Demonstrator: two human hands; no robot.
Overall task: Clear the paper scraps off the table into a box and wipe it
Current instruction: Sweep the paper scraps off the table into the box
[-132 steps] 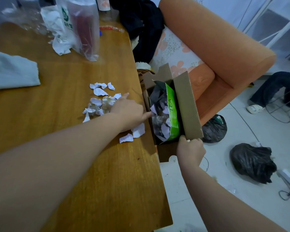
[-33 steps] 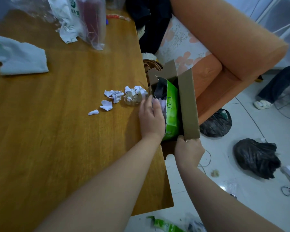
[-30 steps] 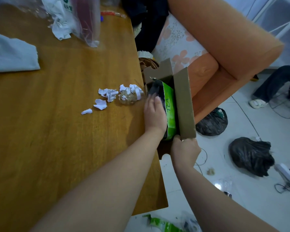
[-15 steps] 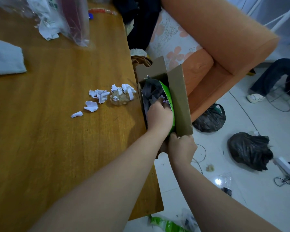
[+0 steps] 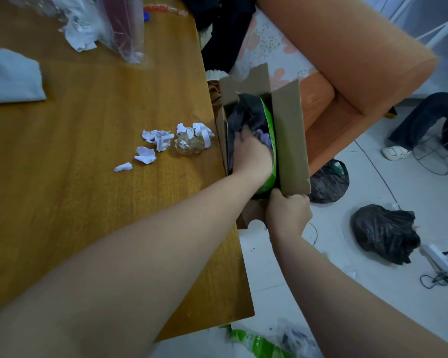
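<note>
A brown cardboard box (image 5: 290, 130) hangs against the right edge of the wooden table (image 5: 88, 202), with a green tea bag (image 5: 269, 122) and dark plastic inside it. My left hand (image 5: 251, 156) is down inside the box, fingers spread on the contents, fingertips partly buried. My right hand (image 5: 287, 213) grips the box's near corner flap. Several white paper scraps (image 5: 158, 140) lie on the table just left of the box, beside a crumpled clear plastic ball (image 5: 189, 146). One small scrap (image 5: 123, 167) lies apart, nearer to me.
A grey cloth (image 5: 11, 78) lies at the table's far left. Plastic bags (image 5: 109, 24) stand at the back. An orange sofa (image 5: 347, 47) sits behind the box. Black bags (image 5: 383, 233), cables and a green wrapper (image 5: 256, 342) lie on the floor; a person's leg (image 5: 424, 117) is at right.
My left hand swept a batch of scraps over the table edge and has gone down into the box. The right hand has kept its hold on the box.
</note>
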